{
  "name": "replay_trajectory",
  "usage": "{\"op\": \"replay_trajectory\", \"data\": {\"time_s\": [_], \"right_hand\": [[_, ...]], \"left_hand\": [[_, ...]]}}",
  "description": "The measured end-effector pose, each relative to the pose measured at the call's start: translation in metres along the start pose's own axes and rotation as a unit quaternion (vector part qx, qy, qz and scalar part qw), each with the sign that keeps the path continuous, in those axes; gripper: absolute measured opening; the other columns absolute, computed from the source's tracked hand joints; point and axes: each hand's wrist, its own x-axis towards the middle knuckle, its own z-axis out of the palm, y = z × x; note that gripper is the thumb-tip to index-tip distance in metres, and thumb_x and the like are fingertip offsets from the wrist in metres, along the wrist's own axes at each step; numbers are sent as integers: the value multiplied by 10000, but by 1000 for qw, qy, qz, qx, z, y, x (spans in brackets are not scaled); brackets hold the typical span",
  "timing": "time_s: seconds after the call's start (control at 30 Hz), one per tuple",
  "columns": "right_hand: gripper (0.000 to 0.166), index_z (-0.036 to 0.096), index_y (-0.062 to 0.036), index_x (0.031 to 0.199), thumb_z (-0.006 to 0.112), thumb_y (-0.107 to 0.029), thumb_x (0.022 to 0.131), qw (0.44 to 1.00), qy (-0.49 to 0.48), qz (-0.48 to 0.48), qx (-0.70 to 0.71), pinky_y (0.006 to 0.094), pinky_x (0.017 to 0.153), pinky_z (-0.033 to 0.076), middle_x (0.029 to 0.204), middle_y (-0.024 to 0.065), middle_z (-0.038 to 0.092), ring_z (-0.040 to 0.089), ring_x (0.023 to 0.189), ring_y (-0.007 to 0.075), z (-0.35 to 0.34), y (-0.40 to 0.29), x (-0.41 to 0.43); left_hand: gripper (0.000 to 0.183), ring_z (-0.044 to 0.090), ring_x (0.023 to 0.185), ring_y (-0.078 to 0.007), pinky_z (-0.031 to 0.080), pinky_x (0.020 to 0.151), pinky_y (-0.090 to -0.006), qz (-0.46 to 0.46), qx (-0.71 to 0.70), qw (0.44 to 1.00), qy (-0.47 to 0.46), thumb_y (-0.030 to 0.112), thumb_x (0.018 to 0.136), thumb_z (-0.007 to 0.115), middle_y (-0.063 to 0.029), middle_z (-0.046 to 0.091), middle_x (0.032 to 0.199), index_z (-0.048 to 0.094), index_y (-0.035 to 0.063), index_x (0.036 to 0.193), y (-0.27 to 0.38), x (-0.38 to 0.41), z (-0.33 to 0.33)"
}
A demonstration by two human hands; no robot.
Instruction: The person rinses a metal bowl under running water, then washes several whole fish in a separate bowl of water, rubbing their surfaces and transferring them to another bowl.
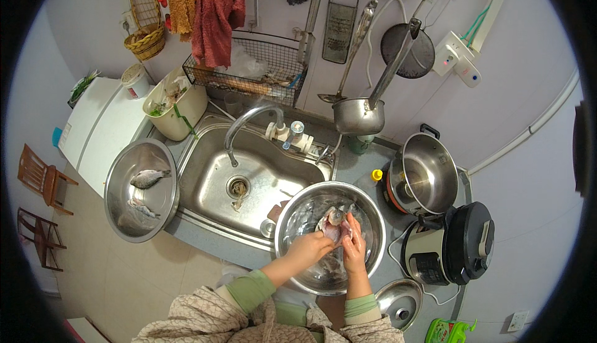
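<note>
A gutted fish (334, 224), its belly spread and pinkish inside, is held between my two hands. My left hand (313, 249) pinches it from the left side. On the right, my right hand (354, 242) supports the fish with the fingers pointing up along it. Both hands are over a large steel basin (376, 261) of water, in which more fish lie partly hidden. Two fish, a whole-looking one (148, 179) and a smaller one (143, 208), rest in another steel basin (119, 221) at the left of the sink.
The steel sink (205, 184) has scraps at its drain under the curved faucet (233, 128). A steel pot (436, 175), a pressure cooker (447, 249) and a pot lid (396, 301) stand to the right. Left of the faucet is a scrap bin (175, 119). A saucepan (359, 117) hangs above.
</note>
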Motion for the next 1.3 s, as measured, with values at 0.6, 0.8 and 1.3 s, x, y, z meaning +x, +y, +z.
{"op": "replay_trajectory", "data": {"time_s": [0.6,0.8,1.3], "right_hand": [[646,356,17,1321,551,-346,824,1000,23,-3,-11,337,1024,237,1335,127,345,333,1232,226,-13,7,4],[628,363,12,1319,552,-322,822,1000,23,-6,1,348,1014,262,1306,142,371,357,1210,237,-6,2,2],[619,376,-2,1316,564,-311,815,999,34,21,14,336,1017,247,1290,134,409,368,1209,227,-9,14,-2]], "left_hand": [[211,612,660,-286,490,551,-380,-15,100,994,-30,294,814,557,-97,619,829,581,122,934,-13,-10,-6],[529,614,588,-270,485,482,-390,-4,148,986,-82,291,799,566,-68,608,697,374,216,1286,7,7,0],[149,607,668,-317,474,578,-406,-22,-48,998,-37,252,840,526,-112,622,742,561,118,895,1,-5,2]]}}
